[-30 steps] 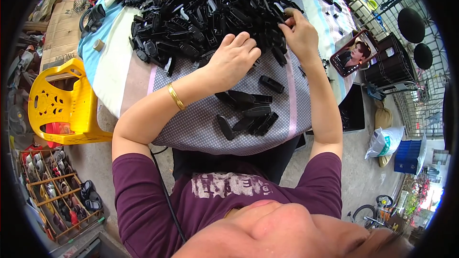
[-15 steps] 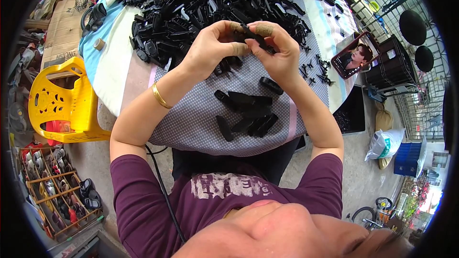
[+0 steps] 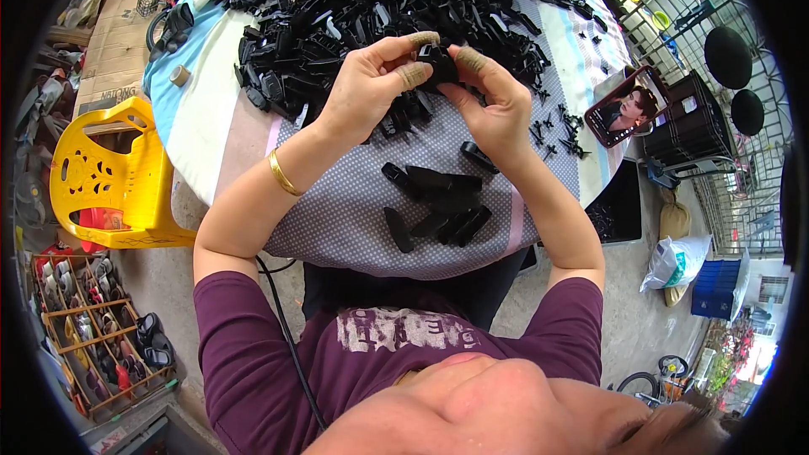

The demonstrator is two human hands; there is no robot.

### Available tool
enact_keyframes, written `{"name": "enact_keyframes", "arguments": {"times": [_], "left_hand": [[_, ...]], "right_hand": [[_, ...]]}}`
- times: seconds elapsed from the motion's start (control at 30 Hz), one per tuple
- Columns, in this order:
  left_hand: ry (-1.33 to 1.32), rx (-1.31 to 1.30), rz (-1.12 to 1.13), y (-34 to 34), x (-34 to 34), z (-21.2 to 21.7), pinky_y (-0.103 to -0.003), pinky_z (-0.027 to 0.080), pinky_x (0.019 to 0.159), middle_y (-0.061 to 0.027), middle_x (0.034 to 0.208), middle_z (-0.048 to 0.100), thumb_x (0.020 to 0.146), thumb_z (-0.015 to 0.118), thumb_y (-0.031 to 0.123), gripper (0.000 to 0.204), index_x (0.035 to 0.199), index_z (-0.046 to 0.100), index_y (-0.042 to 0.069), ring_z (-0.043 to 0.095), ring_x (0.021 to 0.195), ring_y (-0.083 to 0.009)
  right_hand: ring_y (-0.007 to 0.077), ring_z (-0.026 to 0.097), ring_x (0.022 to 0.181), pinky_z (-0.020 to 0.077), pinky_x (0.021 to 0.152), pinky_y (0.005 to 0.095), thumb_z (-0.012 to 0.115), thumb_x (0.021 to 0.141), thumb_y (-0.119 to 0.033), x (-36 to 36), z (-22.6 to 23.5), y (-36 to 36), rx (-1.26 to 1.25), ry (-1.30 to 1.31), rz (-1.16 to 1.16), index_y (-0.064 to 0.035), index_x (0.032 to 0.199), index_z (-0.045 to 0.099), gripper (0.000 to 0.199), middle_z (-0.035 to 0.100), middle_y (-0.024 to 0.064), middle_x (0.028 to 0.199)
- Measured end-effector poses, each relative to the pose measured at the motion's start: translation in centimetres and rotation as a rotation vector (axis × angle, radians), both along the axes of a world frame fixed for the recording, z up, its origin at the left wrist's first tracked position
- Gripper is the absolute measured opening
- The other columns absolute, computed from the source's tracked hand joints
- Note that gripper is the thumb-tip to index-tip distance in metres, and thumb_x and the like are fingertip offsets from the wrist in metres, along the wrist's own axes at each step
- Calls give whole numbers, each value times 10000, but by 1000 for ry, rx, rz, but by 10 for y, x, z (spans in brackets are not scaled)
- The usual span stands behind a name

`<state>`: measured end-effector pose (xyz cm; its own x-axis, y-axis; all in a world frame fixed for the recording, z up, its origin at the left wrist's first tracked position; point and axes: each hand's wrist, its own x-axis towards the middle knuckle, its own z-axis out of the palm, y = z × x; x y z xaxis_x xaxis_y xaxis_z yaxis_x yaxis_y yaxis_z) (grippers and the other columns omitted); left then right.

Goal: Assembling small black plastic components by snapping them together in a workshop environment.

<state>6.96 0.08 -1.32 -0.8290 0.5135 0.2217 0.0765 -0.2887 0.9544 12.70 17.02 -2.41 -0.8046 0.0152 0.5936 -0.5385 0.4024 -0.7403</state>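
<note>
Our left hand (image 3: 368, 88) and right hand (image 3: 495, 105) pinch one small black plastic part (image 3: 436, 65) between taped fingertips, raised above the table (image 3: 354, 211). A black heap (image 3: 337, 0) lies beyond, finished pieces (image 3: 438, 206) near the table's front edge, a phone (image 3: 622, 107) right.

Heap of clips (image 3: 354, 0) behind, small clip pile (image 3: 438, 206) before; phone (image 3: 622, 106) right; chair (image 3: 105, 173) left
</note>
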Motion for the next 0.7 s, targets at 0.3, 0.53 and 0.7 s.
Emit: {"name": "enact_keyframes", "arguments": {"times": [0.3,0.53,0.7], "left_hand": [[-81,57,85,2,6,-2,-213,499,797,-101,1001,651,793,670,18,347,1130,595,-20,622,870,-117],[-157,121,-11,-3,1,-3,-255,490,859,-102,1041,645,838,610,19,320,1155,580,-13,612,932,-147],[76,-23,-98,-4,-1,6,-261,479,878,-106,1025,653,830,598,-10,269,1098,622,-5,613,949,-152]], "right_hand": [[177,630,797,519,701,261,729,674,24,6,8,-4,289,220,-146,-36,1055,642,396,630,99,967],[154,613,821,496,675,259,718,763,-117,1,11,-9,68,-40,-115,-30,960,637,230,622,71,938],[76,539,661,439,585,230,698,793,-147,4,7,5,185,-173,72,30,896,630,216,599,42,708]]}}
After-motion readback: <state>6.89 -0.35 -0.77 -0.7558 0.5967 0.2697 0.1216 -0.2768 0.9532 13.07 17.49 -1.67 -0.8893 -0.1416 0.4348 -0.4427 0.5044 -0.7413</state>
